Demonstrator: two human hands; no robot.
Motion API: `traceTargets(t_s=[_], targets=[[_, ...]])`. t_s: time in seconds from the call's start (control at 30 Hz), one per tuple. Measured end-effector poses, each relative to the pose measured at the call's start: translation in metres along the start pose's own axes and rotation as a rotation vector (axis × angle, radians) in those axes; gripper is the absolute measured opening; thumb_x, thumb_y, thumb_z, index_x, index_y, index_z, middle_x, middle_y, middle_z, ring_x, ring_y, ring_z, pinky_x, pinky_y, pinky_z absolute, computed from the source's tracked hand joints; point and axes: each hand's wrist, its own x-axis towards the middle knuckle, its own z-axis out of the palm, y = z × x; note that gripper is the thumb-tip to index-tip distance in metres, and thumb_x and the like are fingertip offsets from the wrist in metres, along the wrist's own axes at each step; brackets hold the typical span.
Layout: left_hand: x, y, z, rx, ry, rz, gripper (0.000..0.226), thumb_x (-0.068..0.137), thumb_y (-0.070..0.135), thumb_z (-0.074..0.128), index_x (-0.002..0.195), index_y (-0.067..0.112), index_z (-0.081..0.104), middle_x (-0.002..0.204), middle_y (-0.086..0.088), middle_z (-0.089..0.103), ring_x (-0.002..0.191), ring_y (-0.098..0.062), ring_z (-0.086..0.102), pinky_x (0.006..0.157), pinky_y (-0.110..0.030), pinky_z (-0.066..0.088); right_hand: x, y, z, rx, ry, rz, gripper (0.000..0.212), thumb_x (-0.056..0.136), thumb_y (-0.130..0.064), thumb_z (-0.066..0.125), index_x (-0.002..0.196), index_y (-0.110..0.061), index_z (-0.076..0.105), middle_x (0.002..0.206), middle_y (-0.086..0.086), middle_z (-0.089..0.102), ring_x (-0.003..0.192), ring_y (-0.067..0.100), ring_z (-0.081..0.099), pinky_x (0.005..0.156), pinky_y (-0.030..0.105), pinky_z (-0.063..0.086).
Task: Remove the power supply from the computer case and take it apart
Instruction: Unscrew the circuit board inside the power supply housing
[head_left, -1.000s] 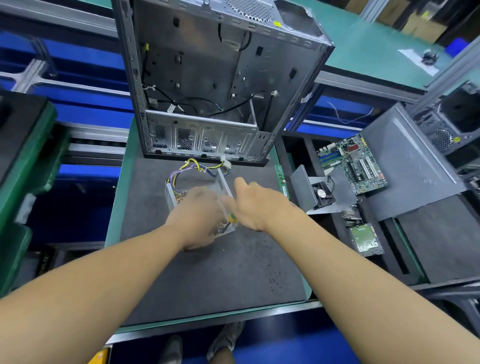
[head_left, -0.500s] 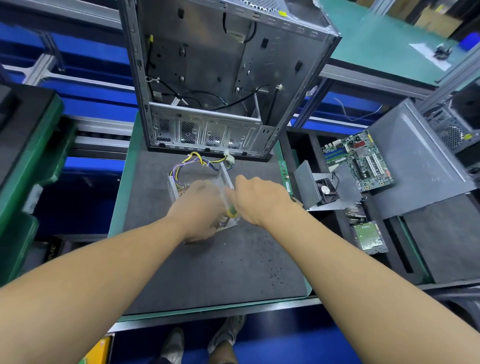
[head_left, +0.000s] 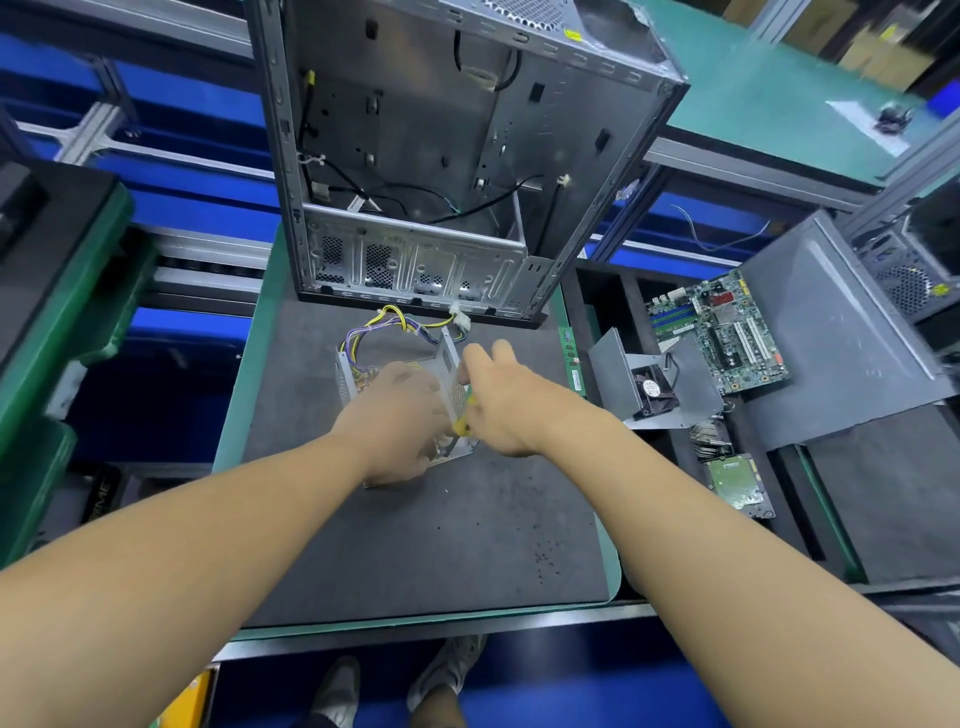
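Note:
The silver power supply (head_left: 448, 364) sits on the grey mat (head_left: 415, 545) in front of the open computer case (head_left: 457, 156), its yellow and purple wires (head_left: 387, 322) looping toward the case. My left hand (head_left: 400, 421) lies over the unit's top and front, gripping it. My right hand (head_left: 501, 400) is closed around a yellow-handled screwdriver (head_left: 463, 423), pressed against the unit's right perforated side. The screwdriver's tip is hidden between my hands.
To the right lie a RAM stick (head_left: 571, 364), a grey cover with a fan (head_left: 654, 392), a motherboard (head_left: 722, 327), a large grey side panel (head_left: 841, 338) and a drive board (head_left: 737, 483). Green-edged trays stand at the left (head_left: 62, 291).
Both hands stay on the power supply. The right hand with the screwdriver has shifted slightly against the unit's right side; the view has tilted a little.

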Motion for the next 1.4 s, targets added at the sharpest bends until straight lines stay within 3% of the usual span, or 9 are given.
traceTargets(t_s=[0.2,0.37,0.47,0.63,0.73,0.87,1.03,1.23,1.4], targets=[[0.000,0.001,0.001,-0.014,0.010,-0.016,0.039,0.082,0.051,0.044,0.115,0.040,0.060,0.126,0.017,0.055,0.133,-0.016,0.027,0.112,-0.042,0.015,-0.001,-0.003,0.004,-0.047,0.015,0.120,0.043,0.097,-0.055,0.040,0.114,-0.016,0.033,0.104,0.007,0.034,0.091,0.031,0.041,0.072,0.042,0.039],[0.001,0.000,0.002,0.018,0.005,-0.003,0.038,0.082,0.052,0.042,0.111,0.037,0.061,0.122,0.018,0.057,0.130,-0.017,0.030,0.111,-0.042,0.018,-0.002,-0.002,0.002,-0.005,0.040,-0.018,0.017,0.102,-0.025,0.039,0.112,-0.013,0.035,0.105,0.010,0.046,0.087,0.036,0.051,0.074,0.042,0.043],[0.001,0.000,0.002,0.015,0.010,0.002,0.036,0.081,0.053,0.044,0.108,0.036,0.062,0.120,0.018,0.058,0.130,-0.017,0.031,0.110,-0.042,0.018,-0.001,0.002,-0.004,0.070,-0.086,-0.042,0.030,0.093,-0.016,0.047,0.121,-0.020,0.036,0.112,0.005,0.034,0.102,0.032,0.044,0.084,0.044,0.043],[0.000,0.001,0.000,-0.012,0.013,-0.009,0.039,0.082,0.053,0.046,0.117,0.042,0.058,0.127,0.018,0.055,0.132,-0.015,0.027,0.112,-0.041,0.016,0.000,0.002,0.001,-0.057,0.038,0.125,0.052,0.096,-0.062,0.036,0.116,-0.014,0.035,0.104,0.008,0.040,0.089,0.030,0.043,0.071,0.041,0.037],[-0.001,0.001,-0.001,0.008,0.013,-0.007,0.042,0.083,0.054,0.045,0.122,0.042,0.059,0.129,0.021,0.055,0.133,-0.016,0.027,0.112,-0.041,0.015,0.002,0.005,0.000,-0.006,0.052,0.043,0.031,0.103,-0.043,0.034,0.106,-0.011,0.035,0.107,0.015,0.055,0.086,0.034,0.050,0.074,0.041,0.043],[-0.001,0.001,-0.002,0.014,0.006,-0.011,0.043,0.084,0.054,0.044,0.123,0.042,0.059,0.131,0.022,0.054,0.135,-0.015,0.027,0.111,-0.041,0.016,0.000,0.009,-0.006,0.032,-0.094,0.003,0.033,0.092,-0.019,0.050,0.122,-0.019,0.037,0.114,0.005,0.034,0.109,0.030,0.039,0.086,0.043,0.043],[-0.001,0.001,-0.001,0.020,0.002,-0.013,0.044,0.084,0.055,0.044,0.124,0.042,0.057,0.132,0.019,0.053,0.134,-0.016,0.026,0.111,-0.041,0.016,-0.001,0.007,0.001,-0.008,-0.007,0.128,0.042,0.098,-0.052,0.037,0.116,-0.014,0.035,0.106,0.006,0.035,0.095,0.032,0.045,0.073,0.040,0.037],[-0.001,0.001,-0.001,0.017,0.009,-0.006,0.042,0.085,0.055,0.044,0.122,0.041,0.059,0.132,0.022,0.054,0.135,-0.015,0.027,0.110,-0.040,0.015,0.001,0.009,-0.001,0.020,-0.057,-0.028,0.031,0.092,-0.020,0.052,0.118,-0.017,0.037,0.114,0.005,0.034,0.105,0.028,0.038,0.079,0.040,0.040],[-0.001,0.001,-0.001,0.032,0.003,-0.008,0.044,0.085,0.055,0.044,0.126,0.043,0.056,0.132,0.020,0.053,0.135,-0.016,0.026,0.111,-0.041,0.015,0.001,0.007,0.004,-0.050,0.001,0.115,0.042,0.097,-0.052,0.043,0.109,-0.013,0.032,0.103,0.007,0.038,0.089,0.033,0.045,0.068,0.039,0.037]])
